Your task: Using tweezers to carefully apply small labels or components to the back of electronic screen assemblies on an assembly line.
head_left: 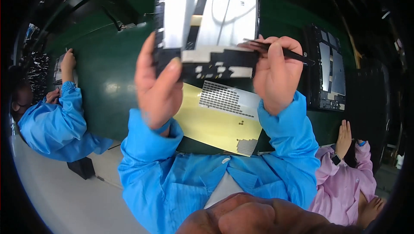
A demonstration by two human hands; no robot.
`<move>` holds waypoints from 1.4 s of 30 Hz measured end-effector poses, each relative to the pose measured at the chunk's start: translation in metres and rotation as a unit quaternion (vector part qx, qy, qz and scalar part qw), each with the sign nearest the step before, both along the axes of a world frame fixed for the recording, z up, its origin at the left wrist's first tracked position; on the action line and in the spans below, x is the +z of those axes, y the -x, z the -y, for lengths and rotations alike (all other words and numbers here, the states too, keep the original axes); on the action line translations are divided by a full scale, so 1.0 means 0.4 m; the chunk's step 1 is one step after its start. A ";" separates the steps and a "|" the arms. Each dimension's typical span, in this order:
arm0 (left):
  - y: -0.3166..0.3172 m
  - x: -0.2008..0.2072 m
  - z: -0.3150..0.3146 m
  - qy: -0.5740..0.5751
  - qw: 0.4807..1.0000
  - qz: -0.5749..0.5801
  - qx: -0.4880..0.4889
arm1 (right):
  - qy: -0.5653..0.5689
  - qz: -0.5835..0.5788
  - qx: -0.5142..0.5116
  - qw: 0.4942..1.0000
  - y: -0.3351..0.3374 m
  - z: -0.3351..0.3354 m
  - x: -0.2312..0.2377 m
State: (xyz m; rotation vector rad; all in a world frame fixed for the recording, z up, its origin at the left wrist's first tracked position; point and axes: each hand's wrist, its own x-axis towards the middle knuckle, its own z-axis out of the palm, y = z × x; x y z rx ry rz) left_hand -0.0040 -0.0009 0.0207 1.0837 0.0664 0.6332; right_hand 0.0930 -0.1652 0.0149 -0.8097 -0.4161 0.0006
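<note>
A flat device housing (230, 12), with a black frame and shiny silver plates, is raised over the table in front of me. My left hand (159, 89) is closed on its lower left corner, thumb on the face. Dark pointed tweezers (297, 56) lie in the grip of my right hand (278, 72), tips pointing left over the housing's right edge. The right fingers are close to that edge; whether they touch it I cannot tell. Below the housing lies a yellow sheet (198, 120) bearing a white strip of small dark rectangular stickers (220, 97) and a few loose pieces.
Similar black-framed housings (330, 68) are at the right on the dark green table (108, 87). A co-worker in blue (56, 122) sits at the left, hands at another part. At the lower right sits a person in pink (345, 186), one hand at the table edge.
</note>
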 end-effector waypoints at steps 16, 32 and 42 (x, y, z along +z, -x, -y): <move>0.542 -0.167 -0.547 0.042 0.954 -0.220 0.200 | 0.334 -0.126 0.104 0.928 0.041 0.207 -0.032; 0.028 -0.088 0.054 -0.699 0.694 -0.040 -0.168 | 0.408 -0.080 0.097 0.904 0.087 0.146 -0.102; 0.010 -0.099 0.045 -0.689 0.696 -0.054 -0.193 | 0.449 -0.019 0.092 0.889 0.083 0.148 -0.119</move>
